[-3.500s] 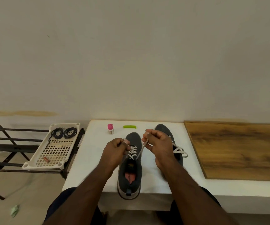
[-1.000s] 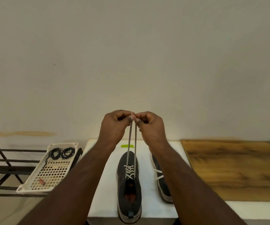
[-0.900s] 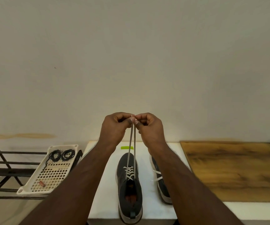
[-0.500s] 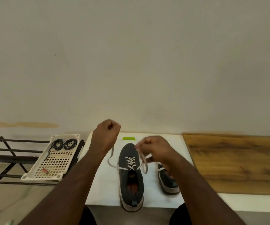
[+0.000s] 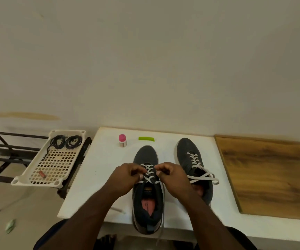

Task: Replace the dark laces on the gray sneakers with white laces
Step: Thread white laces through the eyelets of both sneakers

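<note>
A white table (image 5: 98,177) stands against a plain pale wall. At its near edge sits a gray sneaker (image 5: 147,195), toe pointing to twelve o'clock, threaded with a white lace (image 5: 150,173). The left hand (image 5: 127,177) and right hand (image 5: 172,177), fingers curled, each pinch the lace over the eyelets, hiding its upper crossings. At three o'clock lies the second sneaker (image 5: 190,159), its white lace (image 5: 202,175) loose. At eleven o'clock stand a pink-capped bottle (image 5: 122,140) and a green strip (image 5: 146,138). At nine o'clock a perforated tray (image 5: 55,165) holds coiled dark laces (image 5: 66,141). A wooden board (image 5: 272,177) lies at three o'clock.
</note>
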The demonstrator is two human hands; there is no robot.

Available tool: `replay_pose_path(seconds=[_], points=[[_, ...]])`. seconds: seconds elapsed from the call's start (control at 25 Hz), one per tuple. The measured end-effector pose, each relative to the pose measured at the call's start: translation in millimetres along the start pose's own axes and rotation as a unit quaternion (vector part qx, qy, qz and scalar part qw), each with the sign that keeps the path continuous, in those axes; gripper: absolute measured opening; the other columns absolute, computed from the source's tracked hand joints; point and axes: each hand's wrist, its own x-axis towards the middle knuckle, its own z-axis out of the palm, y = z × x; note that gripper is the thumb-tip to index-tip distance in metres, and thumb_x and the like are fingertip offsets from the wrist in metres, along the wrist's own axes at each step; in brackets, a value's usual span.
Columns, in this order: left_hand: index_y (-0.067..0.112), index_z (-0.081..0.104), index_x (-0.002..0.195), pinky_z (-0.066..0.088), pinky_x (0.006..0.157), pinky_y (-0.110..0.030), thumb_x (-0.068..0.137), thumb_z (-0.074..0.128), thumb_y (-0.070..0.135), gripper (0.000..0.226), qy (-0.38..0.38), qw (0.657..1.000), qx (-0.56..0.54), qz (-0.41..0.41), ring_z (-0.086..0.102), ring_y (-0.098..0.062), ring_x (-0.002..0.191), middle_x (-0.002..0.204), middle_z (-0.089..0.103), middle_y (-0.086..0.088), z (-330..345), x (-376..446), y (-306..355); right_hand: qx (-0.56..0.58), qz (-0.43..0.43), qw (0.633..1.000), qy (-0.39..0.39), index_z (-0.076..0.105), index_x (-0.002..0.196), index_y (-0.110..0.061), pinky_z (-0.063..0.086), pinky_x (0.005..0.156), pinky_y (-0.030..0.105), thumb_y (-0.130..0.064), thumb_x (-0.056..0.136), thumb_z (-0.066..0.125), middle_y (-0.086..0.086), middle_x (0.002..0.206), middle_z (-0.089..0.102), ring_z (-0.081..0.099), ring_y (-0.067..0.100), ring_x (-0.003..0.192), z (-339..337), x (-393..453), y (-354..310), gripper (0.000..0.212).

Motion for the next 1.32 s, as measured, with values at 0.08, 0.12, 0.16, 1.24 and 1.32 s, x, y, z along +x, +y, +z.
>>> replay_pose_path(seconds=[0.08,0.12,0.16,1.24,1.32], points=[[0.028,0.076,0.104,0.055,0.092,-0.029,0.089,0.068,0.012,0.024,-0.022,0.999,-0.034,0.009,0.068,-0.002,0.093,0.1,0.074,0.013,-3.7,6.3,-7.4,0.02,-0.004,0.999,-0.024,0.076,0.094,-0.031,0.059,0.088,0.039,-0.012,0.089,0.068,-0.006,0.094,0.076,0.072,0.01,0.09,1.4,9.4,8.7,0.021],[0.028,0.077,0.104,0.055,0.091,-0.03,0.088,0.069,0.01,0.025,-0.03,0.998,-0.058,0.012,0.069,-0.003,0.093,0.099,0.074,0.012,-4.9,8.1,-11.2,0.034,-0.001,0.999,-0.036,0.075,0.09,-0.032,0.059,0.089,0.041,-0.01,0.088,0.069,-0.004,0.093,0.076,0.073,0.013,0.089,1.2,13.1,13.8,0.023],[0.027,0.077,0.102,0.055,0.091,-0.03,0.087,0.07,0.009,0.025,-0.034,0.996,-0.076,0.015,0.069,-0.006,0.092,0.097,0.075,0.01,-5.8,8.3,-13.5,0.049,0.005,0.998,-0.046,0.075,0.088,-0.032,0.059,0.089,0.042,-0.008,0.087,0.069,-0.002,0.092,0.077,0.073,0.015,0.089,0.1,14.1,15.7,0.025],[0.031,0.068,0.087,0.047,0.076,-0.018,0.093,0.063,0.013,0.019,0.018,0.998,-0.024,0.049,0.062,0.001,0.087,0.086,0.067,0.024,0.7,2.8,-12.8,-0.039,-0.023,0.999,0.0,0.074,0.103,-0.028,0.058,0.086,0.038,-0.014,0.091,0.067,-0.014,0.094,0.07,0.067,0.007,0.088,9.2,17.4,11.7,0.02],[0.031,0.068,0.089,0.05,0.076,-0.02,0.093,0.061,0.011,0.021,0.026,0.998,-0.035,0.04,0.064,0.001,0.084,0.086,0.069,0.019,0.7,2.5,-13.5,-0.089,-0.036,0.995,-0.006,0.074,0.109,-0.023,0.054,0.089,0.031,-0.017,0.092,0.066,-0.017,0.094,0.064,0.063,0.004,0.09,10.1,19.4,5.2,0.02]])
